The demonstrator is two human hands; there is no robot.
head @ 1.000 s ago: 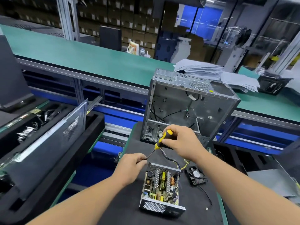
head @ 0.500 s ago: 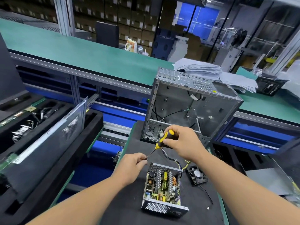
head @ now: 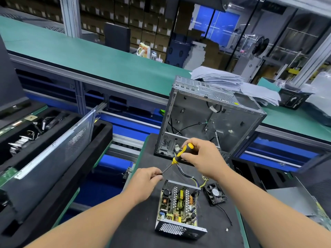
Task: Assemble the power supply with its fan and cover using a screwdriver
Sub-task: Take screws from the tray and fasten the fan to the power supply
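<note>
Pinching screwdriver (head: 176, 157) tip, left hand (head: 146, 178) fingers; handle gripped by right hand (head: 201, 156). Screw, if held, could be dropped into open power supply (head: 178, 204) below fingers.

The power supply (head: 178, 206) is sitting open on the dark mat, its cover off, green board, coils and heat sinks showing, perforated metal end facing the camera. Its cable bundle is trailing up from the far end. The small black fan (head: 215, 194) is lying flat just beside its right far corner, a thin wire running off toward the camera. The screwdriver (head: 176, 158), yellow and black handled, is slanting above the mat, tip pointing down-left.
</note>
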